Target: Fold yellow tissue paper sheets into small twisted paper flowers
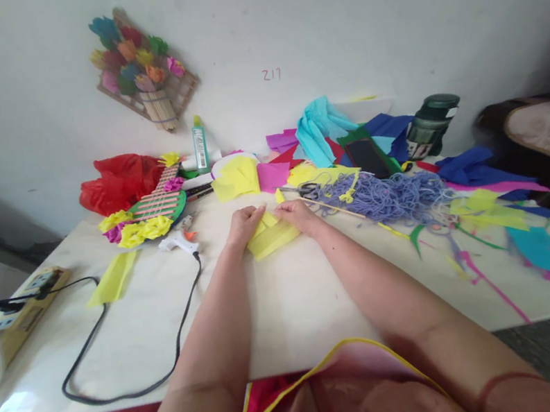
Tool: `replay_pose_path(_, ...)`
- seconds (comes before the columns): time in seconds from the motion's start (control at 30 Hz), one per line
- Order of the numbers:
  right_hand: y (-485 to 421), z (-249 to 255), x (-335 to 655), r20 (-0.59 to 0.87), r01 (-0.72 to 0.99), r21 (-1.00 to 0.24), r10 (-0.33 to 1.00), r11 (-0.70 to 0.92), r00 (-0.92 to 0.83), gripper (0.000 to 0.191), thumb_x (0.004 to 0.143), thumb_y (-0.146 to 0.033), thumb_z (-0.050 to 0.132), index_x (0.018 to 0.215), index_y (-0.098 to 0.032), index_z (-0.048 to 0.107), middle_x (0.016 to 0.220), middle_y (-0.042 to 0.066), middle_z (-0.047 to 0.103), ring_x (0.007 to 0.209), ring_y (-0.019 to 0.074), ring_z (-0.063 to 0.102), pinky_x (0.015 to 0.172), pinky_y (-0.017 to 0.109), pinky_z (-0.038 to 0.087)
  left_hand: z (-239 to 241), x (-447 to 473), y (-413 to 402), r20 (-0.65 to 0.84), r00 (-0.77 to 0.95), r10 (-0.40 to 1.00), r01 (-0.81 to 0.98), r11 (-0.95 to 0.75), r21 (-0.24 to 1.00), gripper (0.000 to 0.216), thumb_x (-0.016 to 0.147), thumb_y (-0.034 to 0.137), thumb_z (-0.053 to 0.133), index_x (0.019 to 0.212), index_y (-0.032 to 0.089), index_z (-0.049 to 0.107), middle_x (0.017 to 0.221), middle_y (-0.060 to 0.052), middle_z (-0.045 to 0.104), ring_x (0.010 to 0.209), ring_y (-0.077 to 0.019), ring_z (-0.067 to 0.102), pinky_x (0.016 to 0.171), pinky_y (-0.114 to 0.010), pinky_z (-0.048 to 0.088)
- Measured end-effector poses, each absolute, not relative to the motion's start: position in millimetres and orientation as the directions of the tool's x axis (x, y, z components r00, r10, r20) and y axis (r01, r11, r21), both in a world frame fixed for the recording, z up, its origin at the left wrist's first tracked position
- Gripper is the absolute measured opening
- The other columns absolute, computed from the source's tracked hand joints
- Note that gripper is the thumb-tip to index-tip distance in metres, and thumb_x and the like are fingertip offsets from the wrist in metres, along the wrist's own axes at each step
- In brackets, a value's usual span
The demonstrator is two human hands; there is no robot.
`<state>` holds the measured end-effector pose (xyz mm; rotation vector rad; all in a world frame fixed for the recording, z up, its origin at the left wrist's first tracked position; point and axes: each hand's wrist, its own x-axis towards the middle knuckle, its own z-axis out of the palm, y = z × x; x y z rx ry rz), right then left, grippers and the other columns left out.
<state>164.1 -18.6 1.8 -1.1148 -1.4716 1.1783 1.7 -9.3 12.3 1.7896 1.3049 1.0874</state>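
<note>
Both my hands pinch a piece of yellow crepe paper (275,237) just above the white table. My left hand (245,226) is closed on its left upper edge, and my right hand (298,216) on its right upper edge. The paper hangs toward me and looks folded near the top. Left of my hands lies a white glue gun (179,243) with its black cord. A guitar shape (154,208) trimmed with yellow and pink paper rests behind it. Scissors (308,190) lie just beyond my right hand, beside a tangled heap of purple string (383,195).
A power strip (24,315) sits at the left edge, its cord looping over the table. A yellow strip (115,278) lies nearby. At the back stand a glue bottle (200,147) and a dark green jar (431,127), with a phone (367,157) among coloured paper. Scraps cover the right side.
</note>
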Motion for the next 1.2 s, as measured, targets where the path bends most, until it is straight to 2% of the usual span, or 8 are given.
replay_pose_path(0.13,-18,2,164,0.083,0.056,-0.995,0.992,0.088,-0.092,0.025,0.059,-0.038,0.061,0.063,-0.014,0.058,0.055,-0.002,0.055,0.049,0.0093,0.047,0.050,0.022,0.037,10,1,-7,0.241,0.135,0.961,0.395,-0.276,0.876,0.043,0.069,0.052,0.051,0.049,0.016,0.041,0.045,0.004,0.035,0.043,-0.0058,0.029,0.040,-0.019,0.021)
replay_pose_path(0.37,-19,2,165,0.101,0.091,-0.990,0.994,0.105,-0.050,0.023,0.059,-0.037,0.061,0.060,-0.014,0.057,0.051,-0.003,0.052,0.047,0.0086,0.045,0.049,0.022,0.035,9,1,-12,0.098,0.203,0.974,0.224,-0.143,0.964,0.037,0.053,0.045,0.069,0.066,0.013,0.056,0.054,0.001,0.054,0.048,-0.0106,0.049,0.045,-0.021,0.035)
replay_pose_path(0.7,-19,4,164,0.117,0.071,-0.990,0.991,0.122,-0.068,0.027,0.059,-0.040,0.062,0.063,-0.014,0.058,0.055,-0.003,0.054,0.050,0.0090,0.046,0.050,0.022,0.037,11,2,-16,0.057,0.228,0.972,0.173,-0.098,0.980,0.034,0.051,0.040,0.070,0.066,0.013,0.056,0.054,0.000,0.057,0.048,-0.0113,0.051,0.045,-0.022,0.037)
replay_pose_path(0.83,-20,5,165,0.129,-0.018,-0.992,0.991,0.129,-0.039,0.036,0.063,-0.050,0.058,0.068,-0.015,0.057,0.058,-0.001,0.057,0.053,0.0106,0.050,0.052,0.023,0.040,12,2,-16,0.081,0.220,0.972,0.096,-0.105,0.990,0.034,0.054,0.042,0.068,0.065,0.014,0.054,0.054,0.001,0.055,0.047,-0.0104,0.050,0.045,-0.021,0.037)
replay_pose_path(0.97,-19,6,165,0.064,-0.099,-0.993,0.997,0.059,-0.052,0.039,0.066,-0.055,0.054,0.073,-0.017,0.055,0.057,0.000,0.057,0.047,0.0112,0.050,0.044,0.023,0.039,10,0,-10,0.142,0.089,0.986,-0.031,-0.140,0.990,0.033,0.054,0.042,0.069,0.063,0.015,0.051,0.052,0.002,0.052,0.047,-0.0099,0.049,0.045,-0.021,0.038)
replay_pose_path(1.1,-18,6,163,0.017,-0.100,-0.995,0.993,0.005,-0.119,0.036,0.064,-0.051,0.060,0.074,-0.016,0.057,0.055,0.003,0.059,0.047,0.0135,0.054,0.041,0.024,0.038,5,-1,-5,0.167,0.017,0.986,-0.072,-0.166,0.984,0.033,0.056,0.043,0.067,0.065,0.015,0.051,0.055,0.002,0.054,0.049,-0.0104,0.050,0.048,-0.022,0.040)
replay_pose_path(1.2,-17,3,160,0.025,-0.090,-0.996,0.996,0.017,-0.089,0.032,0.060,-0.044,0.064,0.071,-0.014,0.059,0.056,0.003,0.061,0.045,0.0128,0.052,0.040,0.024,0.038,3,0,-4,0.173,0.025,0.985,-0.051,-0.172,0.984,0.033,0.057,0.044,0.065,0.068,0.015,0.054,0.058,0.001,0.056,0.052,-0.0117,0.052,0.051,-0.023,0.042)
